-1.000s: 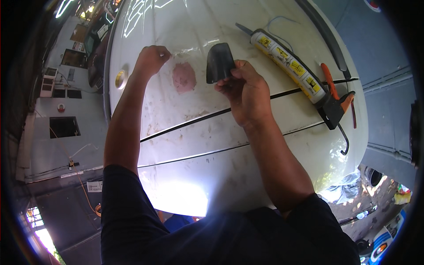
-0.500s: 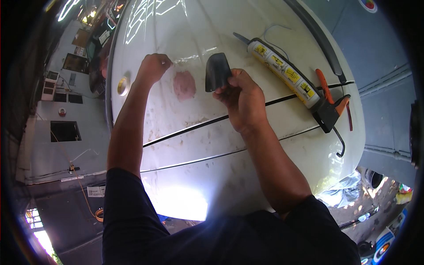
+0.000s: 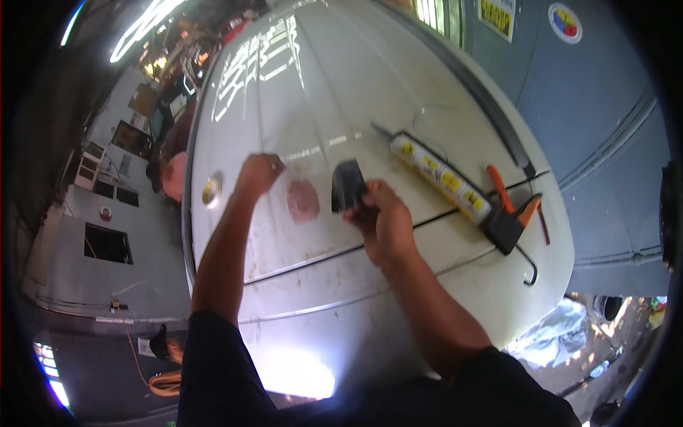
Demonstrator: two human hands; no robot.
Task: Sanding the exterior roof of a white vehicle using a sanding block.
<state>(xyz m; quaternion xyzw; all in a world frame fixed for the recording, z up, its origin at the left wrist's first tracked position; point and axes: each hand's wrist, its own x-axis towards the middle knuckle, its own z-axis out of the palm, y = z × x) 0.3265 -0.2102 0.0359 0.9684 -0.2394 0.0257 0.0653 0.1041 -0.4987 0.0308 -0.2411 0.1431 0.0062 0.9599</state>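
Observation:
My right hand (image 3: 384, 217) is closed on a dark grey, rounded piece (image 3: 347, 186), pinching its right and lower edge between thumb and fingers. It is held up over a dirty white vehicle roof (image 3: 384, 164). To its left, a reddish-pink patch (image 3: 303, 201) marks the roof. My left hand (image 3: 262, 173) is curled, fingers pressed together, just above and left of that patch; whatever it may pinch is too small to make out. A caulking gun (image 3: 441, 181) with a white and yellow tube and orange handles lies on the roof to the right.
A roll of tape (image 3: 212, 191) sits near the roof's left edge. Dark trim (image 3: 462, 85) runs along the right side, beside a grey wall (image 3: 590, 135). A person in pink (image 3: 173, 176) stands beyond the left edge. Another person's dark cap (image 3: 162, 343) shows at lower left.
My view has tilted, so roof and hands sit lower in the picture. Both hands keep their grip and place over the roof. Two people now show more clearly at the left.

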